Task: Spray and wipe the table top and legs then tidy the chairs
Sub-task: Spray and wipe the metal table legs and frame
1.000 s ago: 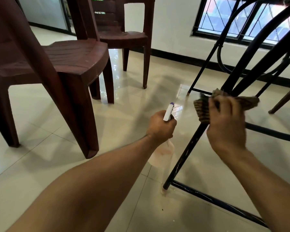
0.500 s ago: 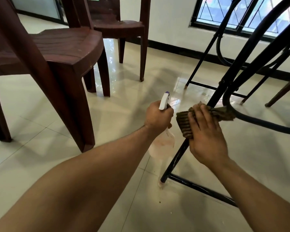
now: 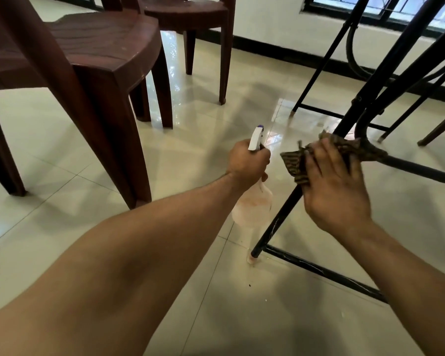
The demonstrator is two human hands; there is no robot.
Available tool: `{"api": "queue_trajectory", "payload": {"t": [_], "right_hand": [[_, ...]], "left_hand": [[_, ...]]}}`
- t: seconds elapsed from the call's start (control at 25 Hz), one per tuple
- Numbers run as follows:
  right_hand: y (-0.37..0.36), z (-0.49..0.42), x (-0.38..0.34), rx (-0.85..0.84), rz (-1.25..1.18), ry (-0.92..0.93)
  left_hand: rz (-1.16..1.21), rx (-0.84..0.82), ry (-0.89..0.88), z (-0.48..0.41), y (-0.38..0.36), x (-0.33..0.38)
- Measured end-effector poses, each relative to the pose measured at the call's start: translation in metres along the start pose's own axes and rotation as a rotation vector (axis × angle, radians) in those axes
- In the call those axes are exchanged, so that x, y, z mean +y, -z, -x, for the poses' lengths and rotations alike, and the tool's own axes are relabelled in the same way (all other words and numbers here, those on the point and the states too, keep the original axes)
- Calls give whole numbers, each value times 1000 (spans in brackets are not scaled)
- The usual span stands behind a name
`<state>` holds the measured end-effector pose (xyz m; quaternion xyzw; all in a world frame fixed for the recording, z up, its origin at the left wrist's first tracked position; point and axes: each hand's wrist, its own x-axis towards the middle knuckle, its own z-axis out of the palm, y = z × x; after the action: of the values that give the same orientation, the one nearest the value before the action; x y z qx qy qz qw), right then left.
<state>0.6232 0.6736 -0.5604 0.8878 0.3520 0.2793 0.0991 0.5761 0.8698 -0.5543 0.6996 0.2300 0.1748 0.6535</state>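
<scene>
Bright daylight from the window point(image 3: 396, 9) beyond the right hand point(image 3: 337, 186); floor point(image 3: 88, 140) glare ahead of it; fingers point(image 3: 326, 155) motion-blurred; edges bowed.

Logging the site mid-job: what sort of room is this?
Likely an indoor dining or common room: brown plastic chairs, a black metal table leg and a glossy tiled floor.
</scene>
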Motion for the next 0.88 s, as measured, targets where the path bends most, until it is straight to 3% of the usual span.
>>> {"api": "queue_trajectory", "payload": {"t": [0.16, 0.28, 0.36, 0.52, 0.6, 0.76, 0.88], "right_hand": [[-50, 63, -60, -213, -157, 185], [-90, 125, -101, -538, -278, 406], [-92, 135, -106, -556, -244, 462], [-75, 92, -93, -236, -226, 49], [-76, 78, -92, -202, -203, 28], [-87, 110, -118, -414, -303, 124], [-96, 139, -155, -728, -523, 73]], "left_hand": [[-167, -113, -54, 2, -2, -15], [-194, -152, -44, 1, 2, -27], [-216, -174, -53, 2, 3, -32], [-215, -153, -13, -2, 1, -35], [-217, -143, -6, -3, -2, -35], [-218, -162, 6, 0, -5, -37], [-206, -180, 21, 5, -4, -39]]}}
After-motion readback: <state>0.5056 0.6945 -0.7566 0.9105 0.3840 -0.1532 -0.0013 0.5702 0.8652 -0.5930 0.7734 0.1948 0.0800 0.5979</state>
